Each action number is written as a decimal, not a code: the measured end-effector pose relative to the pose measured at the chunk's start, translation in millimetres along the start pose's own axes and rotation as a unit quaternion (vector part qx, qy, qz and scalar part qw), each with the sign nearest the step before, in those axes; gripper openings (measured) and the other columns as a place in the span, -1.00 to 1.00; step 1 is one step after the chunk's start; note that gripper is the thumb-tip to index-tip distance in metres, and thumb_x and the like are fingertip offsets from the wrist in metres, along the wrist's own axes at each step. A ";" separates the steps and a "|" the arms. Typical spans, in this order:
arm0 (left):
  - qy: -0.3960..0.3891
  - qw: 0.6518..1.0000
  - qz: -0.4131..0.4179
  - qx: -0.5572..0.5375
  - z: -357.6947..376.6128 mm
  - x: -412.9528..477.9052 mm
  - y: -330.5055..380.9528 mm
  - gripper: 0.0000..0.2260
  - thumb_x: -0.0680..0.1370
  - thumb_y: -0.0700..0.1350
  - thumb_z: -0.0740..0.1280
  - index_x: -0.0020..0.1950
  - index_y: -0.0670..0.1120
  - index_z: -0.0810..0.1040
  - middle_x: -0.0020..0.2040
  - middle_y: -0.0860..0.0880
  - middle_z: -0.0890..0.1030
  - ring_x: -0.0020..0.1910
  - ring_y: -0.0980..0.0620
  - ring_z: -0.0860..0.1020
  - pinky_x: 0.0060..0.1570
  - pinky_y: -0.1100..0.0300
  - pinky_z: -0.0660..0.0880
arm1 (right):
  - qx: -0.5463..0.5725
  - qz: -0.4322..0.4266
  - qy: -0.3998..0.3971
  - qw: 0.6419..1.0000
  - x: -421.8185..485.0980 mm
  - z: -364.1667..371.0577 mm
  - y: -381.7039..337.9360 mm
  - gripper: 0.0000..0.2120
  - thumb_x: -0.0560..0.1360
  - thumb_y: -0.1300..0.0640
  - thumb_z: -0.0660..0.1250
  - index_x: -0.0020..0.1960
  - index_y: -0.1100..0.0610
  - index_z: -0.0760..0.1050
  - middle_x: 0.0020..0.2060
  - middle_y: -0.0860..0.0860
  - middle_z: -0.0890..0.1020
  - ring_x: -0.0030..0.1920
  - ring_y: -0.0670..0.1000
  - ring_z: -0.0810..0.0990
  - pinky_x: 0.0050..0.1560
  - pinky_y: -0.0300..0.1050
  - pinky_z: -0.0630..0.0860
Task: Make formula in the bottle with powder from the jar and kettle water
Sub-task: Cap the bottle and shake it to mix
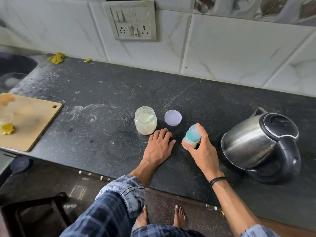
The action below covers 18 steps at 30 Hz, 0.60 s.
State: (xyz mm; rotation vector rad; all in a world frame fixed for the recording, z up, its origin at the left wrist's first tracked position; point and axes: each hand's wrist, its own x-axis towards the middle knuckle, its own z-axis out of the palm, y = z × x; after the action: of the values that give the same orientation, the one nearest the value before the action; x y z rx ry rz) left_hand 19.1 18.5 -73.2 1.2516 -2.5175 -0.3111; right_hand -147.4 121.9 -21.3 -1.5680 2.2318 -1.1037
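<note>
Dark speckled stone worktop [102, 93] across the head view, with everything for the job close together.

Near the middle, a small clear baby bottle with a teal collar and pale blue teat [191, 136], tilted towards the wall, base just above the stone or barely touching it; cannot tell which. Round it, the right hand [201, 151], fingers [199, 130] and thumb curled and clamped on the body and collar. Low inside the bottle, a milky white fill.

Just left of the bottle, the left hand [159, 144], palm down on the stone, fingers straight and slightly apart, holding nothing.

Just beyond that hand, a clear plastic jar of pale powder [145, 123], open, with a pale green scoop [150, 116] leaning inside. Beside the jar but apart from it, a round lilac lid [173, 117], lying flat.

Well to the right, a stainless steel kettle with a black lid and handle [259, 142], upright, lid down, no hand on it.

Far left, a wooden chopping board [30, 120], no part of this job.

Probably done by now: powder in, water in, teat collar on. Reads as the mixing stage, judging by the tilt and the cloudy fill. Probably left: finish the shake or swirl, stand the bottle down, put the lilac lid back on the open jar.
</note>
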 end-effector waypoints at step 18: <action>0.006 1.000 0.002 -0.001 3.4 0.6 -1.4 -0.70 0.69 0.16 0.14 0.25 0.00 0.46 0.27 0.01 0.47 0.16 -0.05 0.43 0.17 -0.02 0.42 | 0.299 -0.132 0.212 0.921 10.0 -71.8 -77.5 -0.02 0.43 0.14 0.66 0.61 -0.07 0.09 0.50 -0.21 0.39 0.40 -0.03 0.54 0.28 -0.03 0.64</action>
State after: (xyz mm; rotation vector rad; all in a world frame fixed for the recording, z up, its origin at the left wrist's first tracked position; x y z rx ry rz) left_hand 18.6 17.4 -76.7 1.2444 -2.5086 -0.3051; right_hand -134.6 133.7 83.4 -1.4664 1.6386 -2.1279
